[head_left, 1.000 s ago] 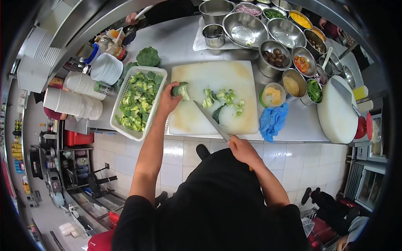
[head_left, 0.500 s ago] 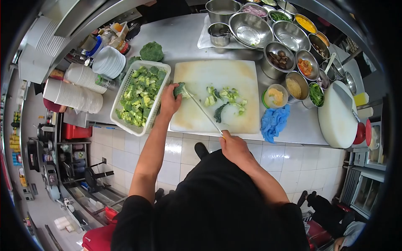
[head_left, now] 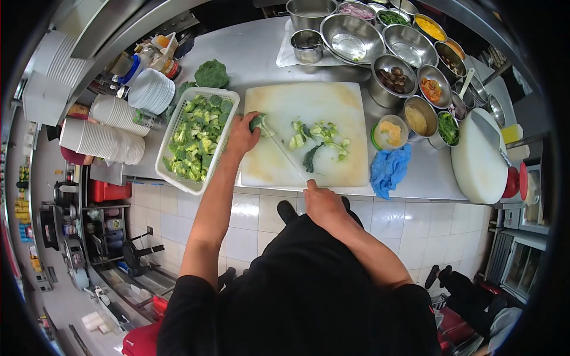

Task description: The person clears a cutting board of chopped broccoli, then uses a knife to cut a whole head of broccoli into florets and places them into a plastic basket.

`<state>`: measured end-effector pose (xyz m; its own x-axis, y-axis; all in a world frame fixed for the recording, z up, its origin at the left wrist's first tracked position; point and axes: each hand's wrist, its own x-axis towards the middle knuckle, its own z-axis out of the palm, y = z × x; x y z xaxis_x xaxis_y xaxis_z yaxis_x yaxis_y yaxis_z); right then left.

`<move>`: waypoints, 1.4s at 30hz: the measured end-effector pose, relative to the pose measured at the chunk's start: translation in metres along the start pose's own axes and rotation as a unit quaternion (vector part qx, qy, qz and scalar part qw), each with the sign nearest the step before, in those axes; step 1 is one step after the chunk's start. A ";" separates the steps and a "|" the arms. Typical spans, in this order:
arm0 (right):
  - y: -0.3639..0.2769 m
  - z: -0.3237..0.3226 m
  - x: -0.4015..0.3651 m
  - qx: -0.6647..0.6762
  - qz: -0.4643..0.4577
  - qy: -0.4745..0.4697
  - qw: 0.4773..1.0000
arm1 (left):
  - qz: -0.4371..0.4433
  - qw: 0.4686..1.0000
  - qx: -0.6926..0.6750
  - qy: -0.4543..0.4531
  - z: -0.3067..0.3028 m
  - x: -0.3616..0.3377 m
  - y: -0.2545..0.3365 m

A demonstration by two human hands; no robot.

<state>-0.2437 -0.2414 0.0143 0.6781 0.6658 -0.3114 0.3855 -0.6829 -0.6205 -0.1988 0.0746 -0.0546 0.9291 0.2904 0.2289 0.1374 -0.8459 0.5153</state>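
Slicing into the broccoli piece (head_left: pixel 256 123) right at the left edge of the cutting board (head_left: pixel 309 101), the knife (head_left: pixel 285 153) runs on a long diagonal, its tip up against the green and its handle down at the near edge of the board. The right hand (head_left: pixel 320 204) is wrapped tight around that handle, sitting just off the front lip of the table (head_left: pixel 249 53). The left hand (head_left: pixel 242 135) is closed on the broccoli piece, pinning it to the board from the left, and the blade meets the piece on its right side, very close to those fingers.

Doing this cut well, I'd say, comes down to the left fingertips tucked back from the edge, the piece held flat so it can't roll, and the tip staying on the board while the blade draws through the stem. With the right hand so far from the tip, control looks like the fine point here.

Just left of the holding hand, the white basket (head_left: pixel 214 90) is heaped with florets. Cut trimmings (head_left: pixel 317 139) lie scattered mid-board, well right of the blade. A whole broccoli head (head_left: pixel 212 73) waits beyond the basket, and a blue cloth (head_left: pixel 389 169) lies beside the board's right edge.
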 end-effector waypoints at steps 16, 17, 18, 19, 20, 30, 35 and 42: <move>0.038 0.000 -0.018 0.122 0.008 0.019 0.992 | -0.157 0.978 -0.137 0.020 -0.013 -0.042 0.015; 0.038 0.002 -0.021 0.121 0.007 0.016 0.993 | -0.161 0.977 -0.137 0.021 -0.007 -0.043 0.009; 0.038 0.003 -0.023 0.128 -0.004 0.023 0.992 | -0.083 0.977 -0.181 0.072 0.004 -0.040 -0.005; 0.038 0.003 -0.023 0.135 -0.015 0.031 0.990 | -0.004 0.967 -0.223 0.123 0.007 -0.037 -0.006; 0.037 0.003 -0.023 0.135 -0.016 0.031 0.990 | -0.003 0.967 -0.223 0.123 0.009 -0.037 -0.008; 0.012 0.008 -0.013 -0.002 -0.006 -0.002 1.000 | -0.022 0.997 -0.033 0.072 -0.002 -0.037 0.020; 0.018 0.024 0.023 -0.037 0.009 0.004 0.999 | -0.011 1.000 0.024 -0.004 -0.011 -0.029 0.024; 0.029 -0.008 0.005 0.036 0.027 -0.009 0.999 | 0.000 0.997 -0.038 0.070 -0.005 -0.060 0.004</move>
<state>-0.2243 -0.2604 0.0005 0.6841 0.6352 -0.3585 0.3034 -0.6948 -0.6521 -0.2555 0.0561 -0.0618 0.8714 0.3541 0.3394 0.1056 -0.8112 0.5751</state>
